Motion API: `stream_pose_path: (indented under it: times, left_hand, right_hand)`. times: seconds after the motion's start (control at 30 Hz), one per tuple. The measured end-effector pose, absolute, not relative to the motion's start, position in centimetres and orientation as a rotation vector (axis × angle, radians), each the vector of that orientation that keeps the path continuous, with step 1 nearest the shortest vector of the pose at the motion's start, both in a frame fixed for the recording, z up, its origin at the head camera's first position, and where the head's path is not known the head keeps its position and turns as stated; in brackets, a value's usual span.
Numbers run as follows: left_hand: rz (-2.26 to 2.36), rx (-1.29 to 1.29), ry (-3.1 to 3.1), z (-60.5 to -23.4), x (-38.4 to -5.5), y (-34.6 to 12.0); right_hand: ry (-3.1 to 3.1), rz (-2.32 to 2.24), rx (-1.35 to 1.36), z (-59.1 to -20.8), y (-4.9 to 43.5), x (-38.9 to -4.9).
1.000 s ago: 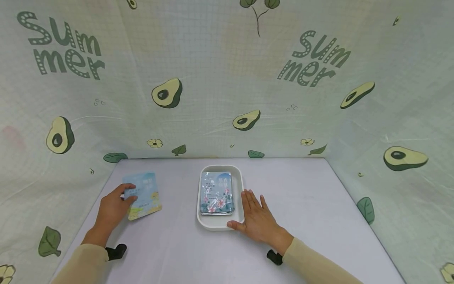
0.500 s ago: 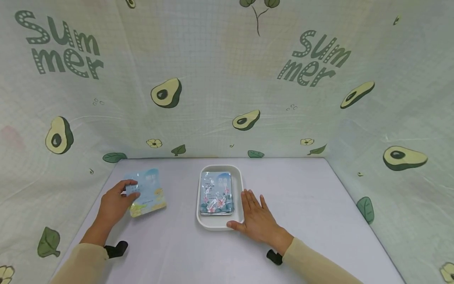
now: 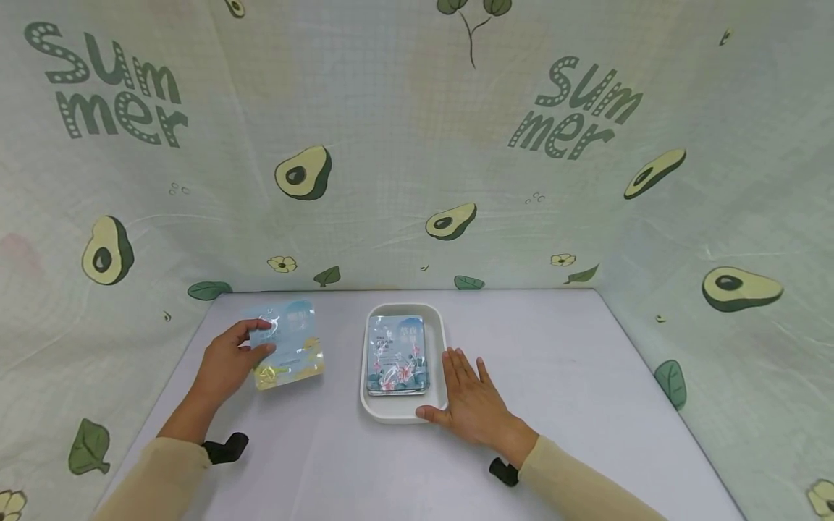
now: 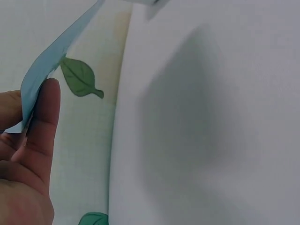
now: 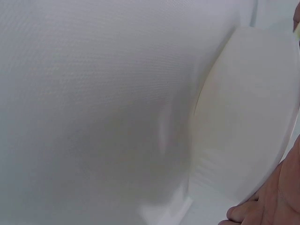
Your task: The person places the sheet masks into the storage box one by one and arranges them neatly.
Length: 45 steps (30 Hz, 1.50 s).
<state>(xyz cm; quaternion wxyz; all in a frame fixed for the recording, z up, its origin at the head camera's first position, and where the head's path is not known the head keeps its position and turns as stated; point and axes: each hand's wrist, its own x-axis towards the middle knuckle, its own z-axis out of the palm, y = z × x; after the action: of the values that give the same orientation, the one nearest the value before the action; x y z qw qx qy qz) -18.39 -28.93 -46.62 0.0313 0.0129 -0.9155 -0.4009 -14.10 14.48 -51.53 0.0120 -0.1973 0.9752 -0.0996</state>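
Observation:
My left hand [image 3: 229, 362] pinches a flat blue and yellow face mask packet [image 3: 293, 347] by its left edge, thumb on one face and fingers on the other. In the left wrist view the packet [image 4: 56, 51] appears nearly edge-on, held above the table. To its right stands a white oval-cornered tray [image 3: 395, 416]. Inside the tray lies a small stack of blue face mask packets with pink flowers [image 3: 396, 354]. My right hand [image 3: 474, 405] rests against the tray's right side, fingers straight and thumb at the near corner. The right wrist view shows the tray's outer wall [image 5: 248, 108] beside that hand.
The white table [image 3: 554, 376] surrounds the tray. A patterned cloth [image 3: 391, 108] with avocados and leaves hangs behind and along both sides. Black straps with mounts [image 3: 226, 449] sit at both wrists.
My left hand has carried the blue and yellow packet to the right and slightly away from me, toward the tray. The right hand and the tray have stayed in place.

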Motion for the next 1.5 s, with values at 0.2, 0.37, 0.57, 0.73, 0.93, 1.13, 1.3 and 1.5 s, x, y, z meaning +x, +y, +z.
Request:
stream_pose_path:
  times: [0.2,0.37,0.57,0.73,0.93,1.13,1.3,1.5]
  left_hand:
    - [-1.360,-0.012,-2.818,-46.2,-19.7,-26.4]
    - [-1.441,-0.060,-2.827,-46.0,-21.0,-22.8]
    - [-1.433,-0.129,-2.879,-46.3,-22.4,-17.5]
    - [-1.400,-0.166,-2.912,-47.2,-22.9,-14.4]
    - [-1.363,-0.178,-2.964,-48.0,-23.2,-12.2]
    - [-1.229,-0.166,-3.046,-47.7,-23.0,-10.9]
    - [-0.961,-0.151,-3.108,-47.4,-22.4,-9.5]
    - [-0.749,-0.186,-3.083,-47.1,-21.5,-8.4]
  right_hand:
    - [3.052,-0.295,-0.619,-51.5,14.5,-14.1]
    - [3.058,-0.291,-0.619,-51.6,14.7,-14.2]
    - [3.064,-0.293,-0.620,-51.8,14.7,-14.2]
    - [3.049,-0.319,-0.622,-51.7,14.7,-14.2]
    - [3.052,-0.314,-0.632,-51.7,14.6,-14.2]
    - [3.056,-0.316,-0.638,-51.6,14.7,-14.1]
    - [3.060,-0.312,-0.640,-51.7,14.7,-14.1]
    - [3.062,-0.307,-0.642,-51.8,14.7,-14.2]
